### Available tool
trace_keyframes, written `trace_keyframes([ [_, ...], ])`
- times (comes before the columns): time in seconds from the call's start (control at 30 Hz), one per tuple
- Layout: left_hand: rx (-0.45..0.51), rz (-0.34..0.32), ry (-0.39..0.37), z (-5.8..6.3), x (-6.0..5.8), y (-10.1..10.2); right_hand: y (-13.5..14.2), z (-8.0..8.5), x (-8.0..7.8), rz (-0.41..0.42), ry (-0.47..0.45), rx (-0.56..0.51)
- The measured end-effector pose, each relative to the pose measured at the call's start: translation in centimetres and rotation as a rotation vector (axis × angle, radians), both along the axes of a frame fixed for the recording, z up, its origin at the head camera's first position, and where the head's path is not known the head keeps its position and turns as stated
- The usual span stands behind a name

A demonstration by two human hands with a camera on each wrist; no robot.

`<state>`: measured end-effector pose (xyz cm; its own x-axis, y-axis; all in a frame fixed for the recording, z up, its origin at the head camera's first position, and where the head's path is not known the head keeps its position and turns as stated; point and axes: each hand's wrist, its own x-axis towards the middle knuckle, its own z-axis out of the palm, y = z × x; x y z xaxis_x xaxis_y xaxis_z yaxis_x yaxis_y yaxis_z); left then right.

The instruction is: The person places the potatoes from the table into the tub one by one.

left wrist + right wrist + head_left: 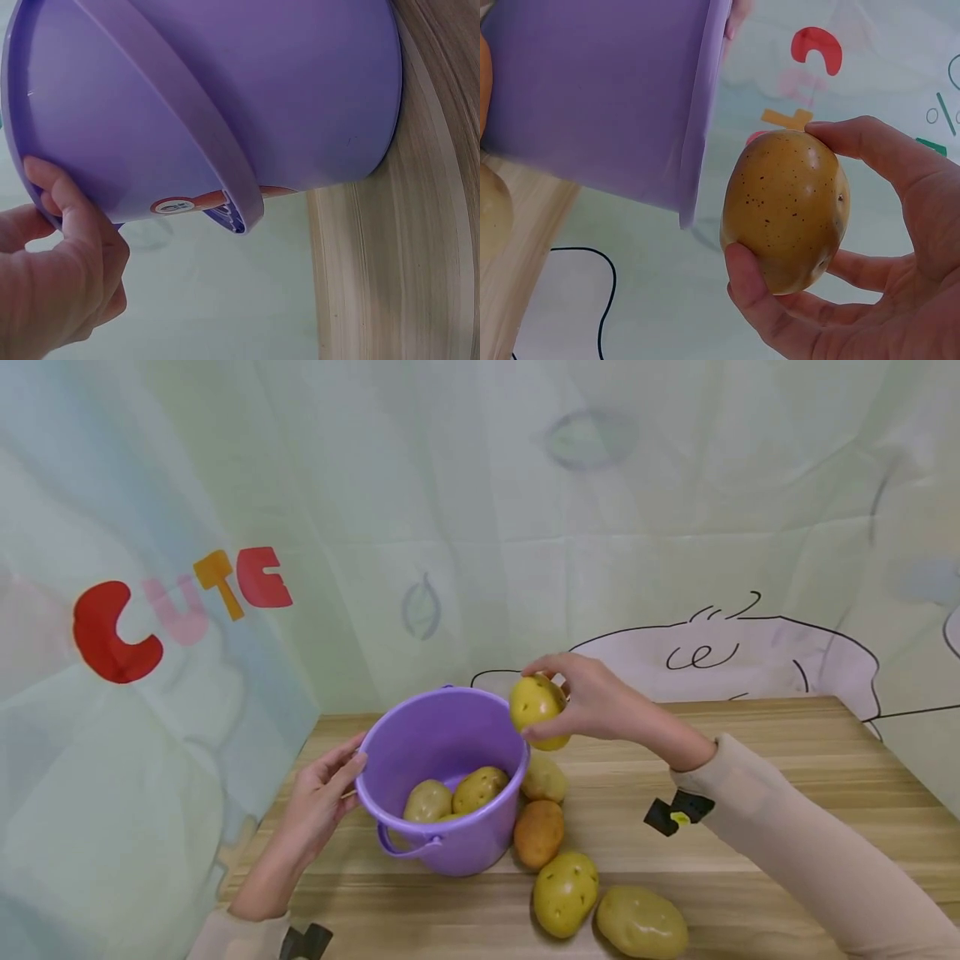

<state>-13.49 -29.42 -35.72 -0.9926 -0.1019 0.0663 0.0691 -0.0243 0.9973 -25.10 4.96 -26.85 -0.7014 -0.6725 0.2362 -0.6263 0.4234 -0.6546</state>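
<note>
A purple bucket (472, 852) stands on the table, its mouth facing me. My left hand (318, 797) pinches its rim on the left side, thumb and fingers on opposite faces of the wall. The bucket's handle (217, 142) hangs down along the outside in the left wrist view. Inside lie a pale potato (429, 802) and a yellower potato (482, 788), with a sliver of another below them. Beside the right rim, my right hand (592, 700) holds a yellow speckled potato (784, 214) between thumb and fingertips, raised above the table.
Right of the bucket, a row of potatoes curves toward me: a pale potato (545, 778), an orange-brown potato (538, 833), a yellow potato (566, 895) and a longer potato (642, 922). The wooden table (765, 802) ends at a printed curtain (480, 527) behind and left.
</note>
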Motion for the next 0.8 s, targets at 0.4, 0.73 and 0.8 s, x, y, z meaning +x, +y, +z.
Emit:
trace_keyframes([
  [0.4,0.006,-0.005,0.012,-0.1,-0.1,-0.1,-1.6,0.4,0.3,0.031,-0.031,0.006],
  [0.73,0.0,-0.009,0.0,0.0,0.0,-0.1,-2.9,0.3,0.4,0.066,-0.012,0.014],
  [0.8,-0.003,-0.009,-0.003,0.0,0.0,-0.1,-3.2,0.3,0.5,0.073,-0.007,0.02],
])
